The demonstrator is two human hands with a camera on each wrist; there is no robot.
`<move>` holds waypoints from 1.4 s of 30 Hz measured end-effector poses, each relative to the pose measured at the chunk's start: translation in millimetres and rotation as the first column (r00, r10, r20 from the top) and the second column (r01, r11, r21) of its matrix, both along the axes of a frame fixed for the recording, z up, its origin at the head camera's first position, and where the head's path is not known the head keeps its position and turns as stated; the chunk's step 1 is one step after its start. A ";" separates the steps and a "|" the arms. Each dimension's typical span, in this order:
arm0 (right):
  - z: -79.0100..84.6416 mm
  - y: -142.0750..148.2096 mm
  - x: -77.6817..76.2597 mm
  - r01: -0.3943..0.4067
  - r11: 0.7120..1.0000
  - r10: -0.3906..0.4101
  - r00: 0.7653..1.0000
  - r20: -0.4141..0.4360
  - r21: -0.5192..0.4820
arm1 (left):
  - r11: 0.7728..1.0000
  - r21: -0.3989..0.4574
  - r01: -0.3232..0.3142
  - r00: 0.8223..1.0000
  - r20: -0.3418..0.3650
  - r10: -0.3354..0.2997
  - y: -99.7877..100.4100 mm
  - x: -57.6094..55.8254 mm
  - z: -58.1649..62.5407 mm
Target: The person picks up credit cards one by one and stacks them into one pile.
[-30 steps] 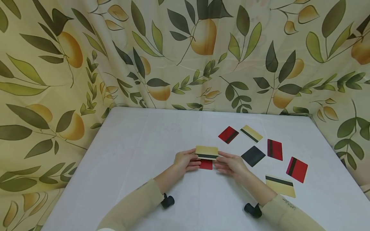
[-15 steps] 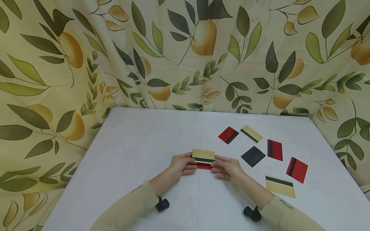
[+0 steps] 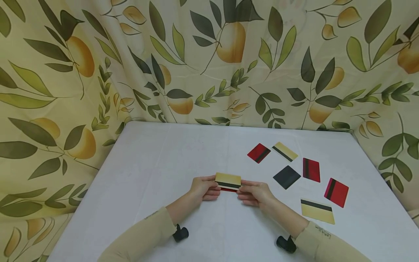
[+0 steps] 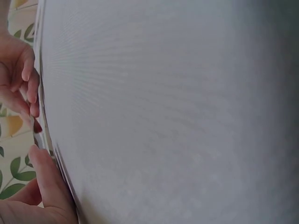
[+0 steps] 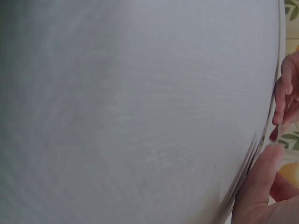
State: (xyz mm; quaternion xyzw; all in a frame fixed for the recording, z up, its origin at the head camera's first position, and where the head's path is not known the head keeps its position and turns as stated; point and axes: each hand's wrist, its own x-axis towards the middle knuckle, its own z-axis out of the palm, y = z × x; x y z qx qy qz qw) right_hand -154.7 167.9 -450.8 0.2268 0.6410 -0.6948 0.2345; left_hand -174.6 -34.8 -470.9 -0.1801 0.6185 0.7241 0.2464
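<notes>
Both hands pinch a gold card [image 3: 228, 178] with a black stripe by its short edges, in the middle of the head view. My left hand [image 3: 203, 188] holds its left edge; my right hand [image 3: 256, 193] holds its right edge. A thin strip of a red card [image 3: 228, 189] shows just below the gold one, whose body hides the rest. In the left wrist view the left thumb [image 4: 44, 177] lies near the card, seen edge-on. The right wrist view likewise shows the right thumb [image 5: 264, 172] at the card's edge.
To the right on the white table [image 3: 157, 153] lie a black card [image 3: 286, 177], several red cards [image 3: 311, 170] with dark stripes, and two gold cards, one far [image 3: 285, 151] and one near [image 3: 317, 211]. A patterned curtain [image 3: 209, 91] hangs behind the table.
Both hands have carried the gold card left and toward the body, so it now covers more of the red card. The cards on the right have stayed put.
</notes>
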 end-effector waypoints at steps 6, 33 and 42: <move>-0.7 -0.4 0.8 -0.009 1.000 0.009 1.000 0.003 0.023 | 1.000 -0.019 0.018 1.000 -0.012 -0.018 0.0 1.3 0.4; -6.7 0.9 -2.3 -0.043 0.992 0.049 0.997 -0.051 0.122 | 0.996 -0.069 0.054 0.993 -0.098 -0.060 0.3 2.9 -0.3; -6.7 0.2 -1.9 -0.039 0.989 0.048 0.997 -0.060 0.140 | 0.993 -0.092 0.072 0.992 -0.097 -0.081 0.9 0.3 -1.4</move>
